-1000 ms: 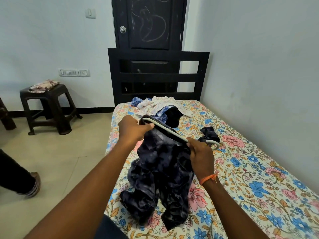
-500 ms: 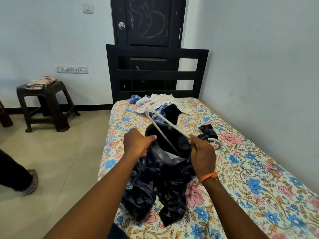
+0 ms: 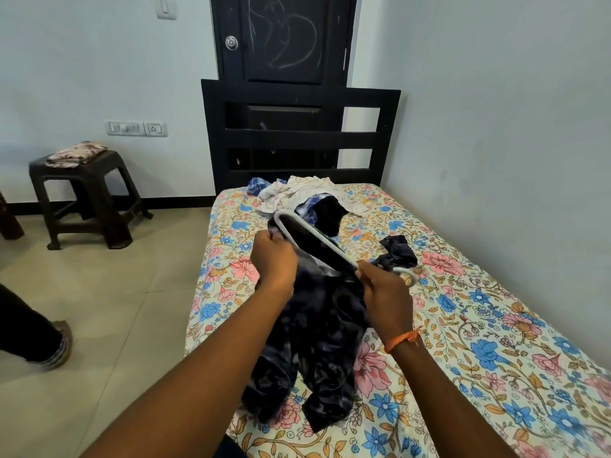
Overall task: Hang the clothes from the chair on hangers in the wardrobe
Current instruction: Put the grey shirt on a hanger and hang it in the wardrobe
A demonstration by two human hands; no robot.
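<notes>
The dark patterned garment (image 3: 317,332) lies bunched on the floral bed (image 3: 496,342) at the centre of view, its upper end lifted around a white hanger (image 3: 310,236). The hanger runs from 11 o'clock to 4 o'clock across the garment's opening, one arm apparently inside the fabric; the hook (image 3: 408,276) sticks out beyond the right hand.

The left hand (image 3: 272,259) has its fingers curled tight on the garment's edge beside the hanger's far bend. The right hand (image 3: 385,292) is closed around the hanger near its neck.

Judged step: seating the garment on the hanger. To do it well, the left hand should draw the fabric over the far shoulder while the right keeps the hanger steady, then repeat on the near side so the cloth sits evenly and cannot slide off when lifted.

Against the frame half a second ago, the left hand has moved up towards 11 o'clock, closer to the hanger's bend, and the hanger lies flatter against the cloth.

A pile of other clothes (image 3: 297,193) lies at 12 o'clock near the headboard (image 3: 297,140); a stool (image 3: 86,196) stands at 9 o'clock.
</notes>
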